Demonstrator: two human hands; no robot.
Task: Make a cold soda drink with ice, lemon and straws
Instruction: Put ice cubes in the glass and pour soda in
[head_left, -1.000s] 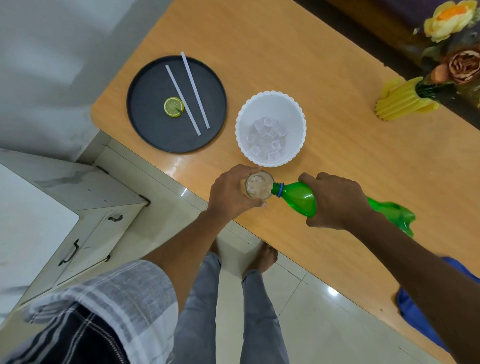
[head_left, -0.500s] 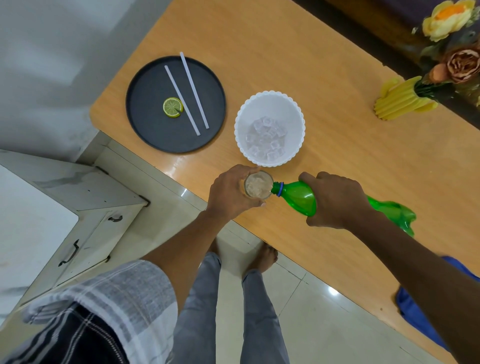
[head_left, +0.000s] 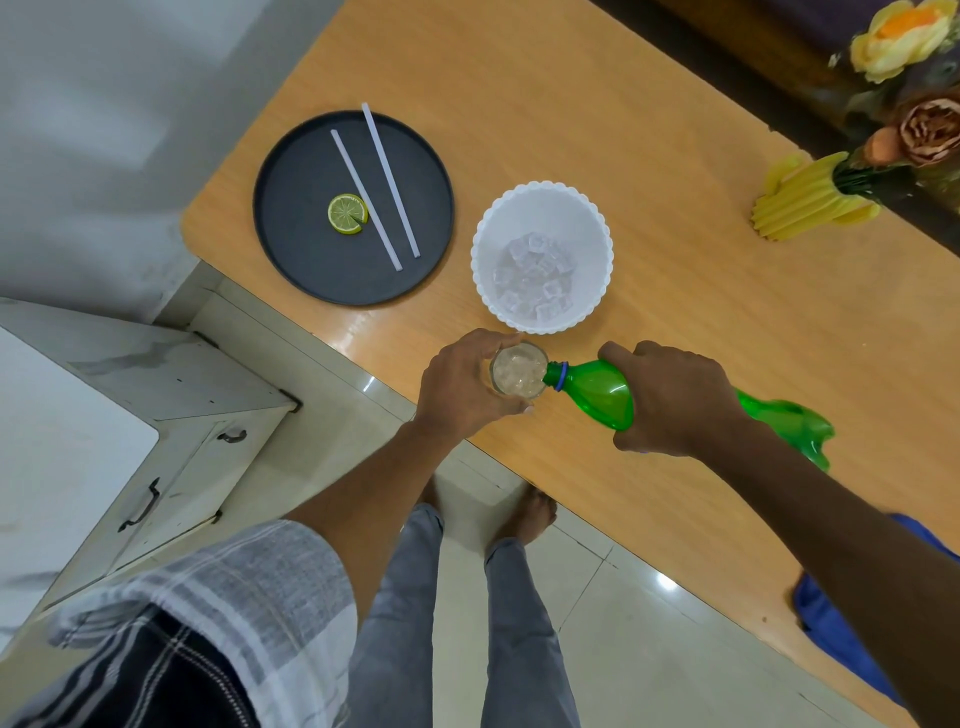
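Near the table's front edge: a small clear glass (head_left: 518, 372), full of ice and pale liquid, gripped around its side by the left hand (head_left: 462, 387), fingers curled about the rim. Tipped over it from the right, a green plastic bottle (head_left: 597, 391), uncapped mouth with blue neck ring right at the glass rim, base pointing away to the right; held at mid-body by the right hand (head_left: 670, 400), fingers wrapped over the top, thumb beneath. Cannot tell how much soda is left in the bottle.

Just behind the glass, on the wooden table (head_left: 597, 130): a white scalloped bowl (head_left: 543, 208), holding a cluster of ice cubes (head_left: 535, 280) at its bottom. Left of the bowl, apart from it: a round black tray (head_left: 291, 249), carrying a lemon slice (head_left: 347, 214) and two white straws (head_left: 387, 176) lying side by side, the nearer straw touching the slice, the longer one's far end reaching past the tray rim.

At the far right of the table: a ribbed yellow vase (head_left: 810, 202) on its side in view, stuffed with artificial flowers (head_left: 904, 31).
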